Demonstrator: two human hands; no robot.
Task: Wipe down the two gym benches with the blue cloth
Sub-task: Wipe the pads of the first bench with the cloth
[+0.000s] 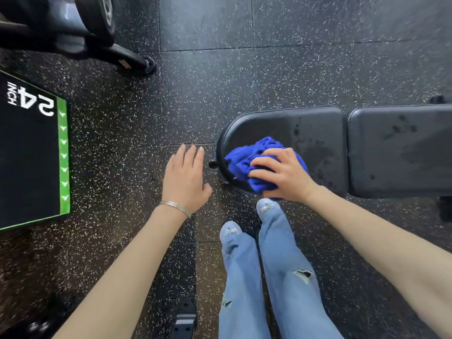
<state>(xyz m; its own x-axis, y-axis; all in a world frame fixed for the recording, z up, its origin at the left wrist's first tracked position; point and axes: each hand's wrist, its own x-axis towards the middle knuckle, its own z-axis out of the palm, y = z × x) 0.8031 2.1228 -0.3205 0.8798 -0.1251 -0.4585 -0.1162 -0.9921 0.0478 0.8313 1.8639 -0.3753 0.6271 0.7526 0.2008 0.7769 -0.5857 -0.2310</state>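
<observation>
A black padded gym bench (318, 133) runs from the middle of the view to the right edge, its seat pad and back pad (401, 152) split by a gap and spotted with wet marks. My right hand (283, 174) grips a bunched blue cloth (244, 160) and presses it on the rounded left end of the seat pad. To the left of the bench, my left hand (184, 177) hovers over the floor with straight fingers, holding nothing; a thin bracelet circles its wrist.
A black plyo box (29, 155) with a green edge and "24 INCH" lettering stands at the left. A dark machine frame (80, 33) with a foot sits at top left. My legs in blue jeans (269, 277) stand beside the bench on speckled rubber flooring (244, 69).
</observation>
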